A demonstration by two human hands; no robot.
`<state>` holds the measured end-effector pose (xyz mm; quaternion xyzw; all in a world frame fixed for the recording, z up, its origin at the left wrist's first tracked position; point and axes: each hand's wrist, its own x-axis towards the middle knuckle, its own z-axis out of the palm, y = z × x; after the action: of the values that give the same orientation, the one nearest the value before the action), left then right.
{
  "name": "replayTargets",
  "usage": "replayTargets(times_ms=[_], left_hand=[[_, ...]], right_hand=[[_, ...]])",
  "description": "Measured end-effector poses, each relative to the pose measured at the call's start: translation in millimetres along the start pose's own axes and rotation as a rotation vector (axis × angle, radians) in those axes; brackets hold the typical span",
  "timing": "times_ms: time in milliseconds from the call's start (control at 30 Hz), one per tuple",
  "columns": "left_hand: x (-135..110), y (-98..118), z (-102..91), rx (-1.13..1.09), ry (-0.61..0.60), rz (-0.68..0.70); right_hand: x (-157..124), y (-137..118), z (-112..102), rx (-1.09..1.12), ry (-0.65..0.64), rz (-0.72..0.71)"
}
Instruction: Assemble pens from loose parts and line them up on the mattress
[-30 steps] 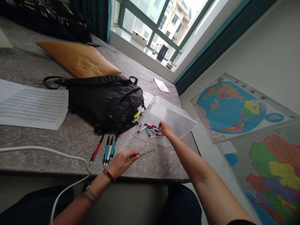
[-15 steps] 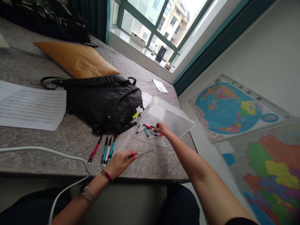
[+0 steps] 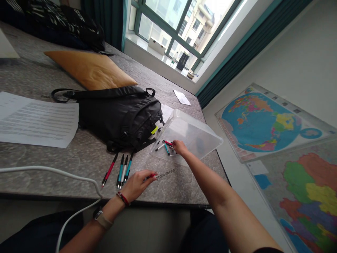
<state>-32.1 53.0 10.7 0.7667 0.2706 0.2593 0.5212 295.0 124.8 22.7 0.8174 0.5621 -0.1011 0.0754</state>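
Note:
My left hand (image 3: 137, 183) rests on the mattress edge, fingers pinched on a red pen (image 3: 152, 174). My right hand (image 3: 179, 147) reaches into a clear plastic bin (image 3: 200, 135) lying tilted on its side, fingers curled over several loose pens (image 3: 165, 146) at the bin's mouth. What it grips, if anything, is hidden. A row of pens (image 3: 121, 168), one red and three teal or white, lies on the mattress just left of my left hand.
A black backpack (image 3: 121, 114) lies behind the pen row, with an orange cushion (image 3: 89, 70) beyond it. Printed paper sheets (image 3: 37, 121) lie at the left. A white cable (image 3: 52, 172) crosses the near edge. Maps (image 3: 263, 121) cover the floor at the right.
My right hand has shifted slightly left and deeper among the pens in the bin, now covering the red pen that lay beside it. My left hand stays in place with its pen.

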Motion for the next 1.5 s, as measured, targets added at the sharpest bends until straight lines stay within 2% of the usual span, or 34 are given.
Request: replayTargets(times_ms=[100,267,633,1033,1333,1500], left_hand=[[-0.1,-0.6,-0.6,-0.001,0.004,0.002],[0.1,-1.7,0.0,-0.003,0.004,0.012],[-1.3,1.1,0.8,0.022,0.009,0.006],[-2.7,5.1,-1.7,0.006,0.011,-0.02],[-3.9,5.4,-3.5,0.004,0.008,-0.018],[-3.5,3.2,-2.6,0.011,0.008,-0.003]], right_hand=[[0.5,5.5,-4.8,-0.013,0.023,0.014],[-4.6,7.6,-8.9,-0.012,-0.009,-0.029],[-17.2,-4.8,0.7,0.006,-0.01,-0.1],[-20.2,3.2,3.2,-0.012,-0.079,-0.053],[-21.7,2.2,11.2,-0.015,-0.067,-0.052],[-17.5,20.7,4.9,-0.018,-0.013,0.019]])
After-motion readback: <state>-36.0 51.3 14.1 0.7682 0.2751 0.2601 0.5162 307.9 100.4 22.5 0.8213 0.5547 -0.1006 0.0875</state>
